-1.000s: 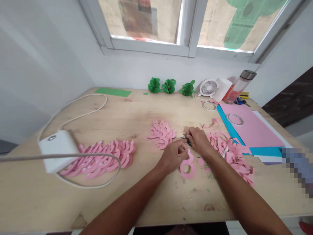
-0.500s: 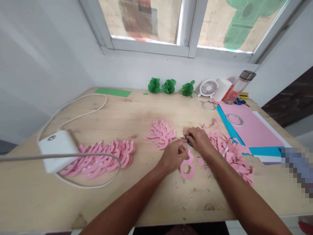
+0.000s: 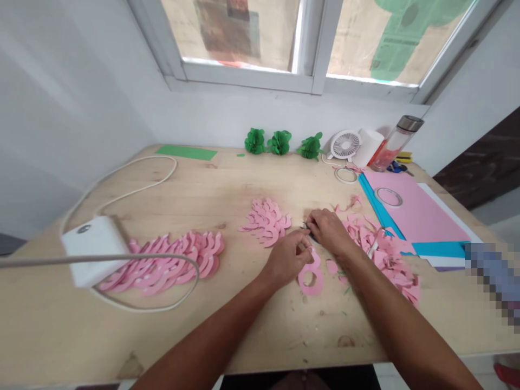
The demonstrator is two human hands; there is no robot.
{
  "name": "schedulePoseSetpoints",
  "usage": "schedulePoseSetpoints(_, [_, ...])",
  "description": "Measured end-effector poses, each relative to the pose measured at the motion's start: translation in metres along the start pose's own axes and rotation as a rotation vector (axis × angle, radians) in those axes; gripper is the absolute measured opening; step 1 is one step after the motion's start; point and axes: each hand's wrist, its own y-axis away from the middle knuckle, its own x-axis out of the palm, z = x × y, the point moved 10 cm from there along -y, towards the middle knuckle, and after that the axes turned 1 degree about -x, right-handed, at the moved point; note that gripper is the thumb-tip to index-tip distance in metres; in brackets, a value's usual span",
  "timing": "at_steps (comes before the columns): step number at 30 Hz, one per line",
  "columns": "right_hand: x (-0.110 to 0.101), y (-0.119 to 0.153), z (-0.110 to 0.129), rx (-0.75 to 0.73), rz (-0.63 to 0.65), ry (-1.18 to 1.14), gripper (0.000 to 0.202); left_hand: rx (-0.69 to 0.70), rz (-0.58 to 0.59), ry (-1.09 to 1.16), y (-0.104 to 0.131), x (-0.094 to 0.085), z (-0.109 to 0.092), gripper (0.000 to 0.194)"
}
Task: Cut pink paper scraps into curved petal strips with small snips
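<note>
My left hand (image 3: 286, 259) is closed at the fingertips on a pink paper cut-out (image 3: 311, 283), which hangs below the fingers with a round hole in it. Close beside it, my right hand (image 3: 327, 230) has its fingers curled over a small dark pointed tool (image 3: 307, 228); most of the tool is hidden, so its kind is unclear. The two hands almost meet. Left of them lies a loose pile of curved pink paper pieces (image 3: 266, 221). Pink paper scraps (image 3: 392, 260) are heaped beyond my right forearm, with small pink bits nearer the hands.
Glued-looking rows of pink paper curls (image 3: 170, 262) lie left, beside a white power bank (image 3: 95, 249) and looping cable. Three green paper pompoms (image 3: 279, 143), a small fan (image 3: 344, 145) and a bottle (image 3: 400, 141) line the back. Coloured sheets (image 3: 418, 216) lie right.
The right hand has shifted very slightly at the fingertips, towards the left hand. The whole view has moved a little; the piles and other things stay in place.
</note>
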Motion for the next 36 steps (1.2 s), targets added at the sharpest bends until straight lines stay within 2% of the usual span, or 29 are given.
schedulePoseSetpoints(8, [0.0027,0.0001,0.0034,-0.039,-0.004,0.041,0.012,-0.018,-0.017,-0.024,-0.0017,-0.0008,0.0,0.011])
schedulePoseSetpoints(22, [-0.0005,0.0045,0.0025,-0.07,-0.024,-0.053,0.012,-0.067,-0.011,-0.05,-0.0014,-0.0004,0.003,0.008])
schedulePoseSetpoints(36, [-0.0048,0.0072,0.0014,-0.11,-0.038,-0.107,0.012,-0.027,-0.018,-0.076,-0.0011,0.0014,0.0041,0.009])
